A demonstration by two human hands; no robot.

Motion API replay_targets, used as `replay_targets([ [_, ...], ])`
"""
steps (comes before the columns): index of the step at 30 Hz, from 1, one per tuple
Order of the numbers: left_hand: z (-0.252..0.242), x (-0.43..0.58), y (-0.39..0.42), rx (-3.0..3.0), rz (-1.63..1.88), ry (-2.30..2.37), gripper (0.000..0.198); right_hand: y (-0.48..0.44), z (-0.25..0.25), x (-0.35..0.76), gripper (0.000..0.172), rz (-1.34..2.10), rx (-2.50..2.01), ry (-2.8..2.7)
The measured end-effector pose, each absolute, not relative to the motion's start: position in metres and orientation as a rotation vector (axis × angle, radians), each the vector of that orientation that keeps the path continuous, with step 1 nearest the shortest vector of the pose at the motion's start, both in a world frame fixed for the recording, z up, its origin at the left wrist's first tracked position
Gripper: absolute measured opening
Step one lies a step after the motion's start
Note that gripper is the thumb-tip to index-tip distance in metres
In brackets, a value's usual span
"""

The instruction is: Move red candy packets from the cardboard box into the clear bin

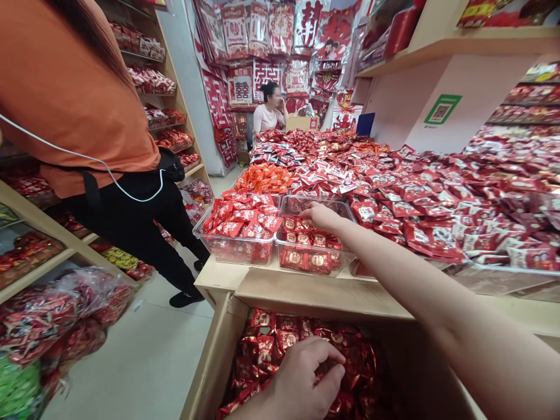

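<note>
My right hand reaches out over a clear plastic bin that is partly filled with small red candy packets. Its fingers are bent together and point down into the bin; what they hold is hidden. My left hand is low in a wooden box full of the same shiny red packets, with fingers and thumb curled round a few of them. A second clear bin, heaped with red packets, stands just left of the first.
A wide counter behind the bins is covered in red packets. A person in an orange top stands at the left in the aisle, by shelves of bagged sweets. Another person sits at the back.
</note>
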State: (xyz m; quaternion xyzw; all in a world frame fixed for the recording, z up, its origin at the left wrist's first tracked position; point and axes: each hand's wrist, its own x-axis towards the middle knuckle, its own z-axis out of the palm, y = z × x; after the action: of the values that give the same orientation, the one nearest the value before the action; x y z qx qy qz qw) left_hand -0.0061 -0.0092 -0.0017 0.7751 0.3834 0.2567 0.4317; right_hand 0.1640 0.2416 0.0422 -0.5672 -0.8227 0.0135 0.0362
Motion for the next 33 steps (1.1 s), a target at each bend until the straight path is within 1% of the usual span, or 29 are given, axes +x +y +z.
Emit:
replay_targets([
  [5,-0.004,-0.007,-0.007,1.996,0.608,0.935,0.018,0.243,0.034,0.166,0.03,0.007,-1.836,-2.469],
  [9,-0.009,-0.005,-0.005,2.046,0.588,0.89,0.019,0.24,0.045,0.17,0.031,-0.014,-1.961,-2.407],
  [13,-0.013,-0.003,-0.003,2.069,0.587,0.879,0.019,0.229,0.063,0.167,0.024,0.166,-2.061,-2.508],
  [16,-0.014,-0.003,-0.004,2.075,0.589,0.882,0.019,0.218,0.068,0.163,0.03,0.296,-2.109,-2.598],
  [20,-0.016,-0.004,-0.005,2.102,0.618,0.863,0.019,0.211,0.064,0.16,0.04,0.336,-2.129,-2.643],
  [26,-0.014,-0.004,-0.002,2.123,0.606,0.875,0.019,0.215,0.058,0.168,0.046,0.43,-2.157,-2.593],
  [29,-0.013,-0.004,-0.002,2.129,0.591,0.878,0.019,0.213,0.059,0.169,0.04,0.458,-2.206,-2.547],
  [33,-0.013,-0.004,-0.003,2.131,0.582,0.866,0.019,0.21,0.072,0.172,0.021,0.405,-2.189,-2.509],
])
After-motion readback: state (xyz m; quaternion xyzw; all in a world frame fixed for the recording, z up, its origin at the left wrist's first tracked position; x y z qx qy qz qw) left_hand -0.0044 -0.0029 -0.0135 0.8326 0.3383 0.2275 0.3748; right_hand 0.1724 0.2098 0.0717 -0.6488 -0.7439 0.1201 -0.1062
